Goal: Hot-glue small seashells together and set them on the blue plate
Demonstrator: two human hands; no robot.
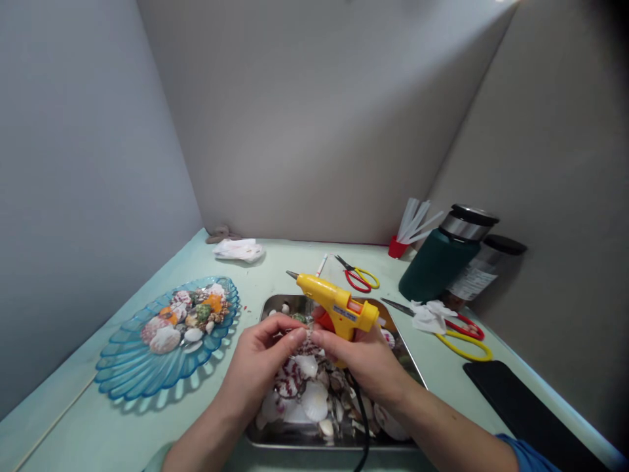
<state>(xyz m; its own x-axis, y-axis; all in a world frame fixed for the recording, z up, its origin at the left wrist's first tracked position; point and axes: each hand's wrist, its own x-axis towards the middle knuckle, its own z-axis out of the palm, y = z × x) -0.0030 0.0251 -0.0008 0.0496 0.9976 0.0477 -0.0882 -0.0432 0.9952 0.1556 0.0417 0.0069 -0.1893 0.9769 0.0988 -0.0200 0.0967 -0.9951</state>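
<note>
Glue gun (339, 305) is held over the far half of the metal tray (289, 440), with its handle gripped by the right hand (366, 360), whose thumb is stretched toward the fingertips of the left hand (268, 347). The left thumb and forefinger are brought together above the tray's middle; whether a small piece is pinched there cannot be told. By its hollow plastic build, the gun would be judged light, stiff and fairly smooth, though some drag may be felt from the black cord (364, 419), which is hung down over the tray's near edge. It is best held by the grip, with the body kept in balance and the metal nozzle (292, 275) left untouched, since heat must be expected there. Little fragility would be feared in the casing; more care would be called for by the shells (314, 401) heaped in the tray, whose thin edges could be chipped. The body is bright yellow, broken by a reddish window and a pale printed label on its side, and is tapered to a dark grey tip aimed leftward, beyond the tray's far rim.
</note>
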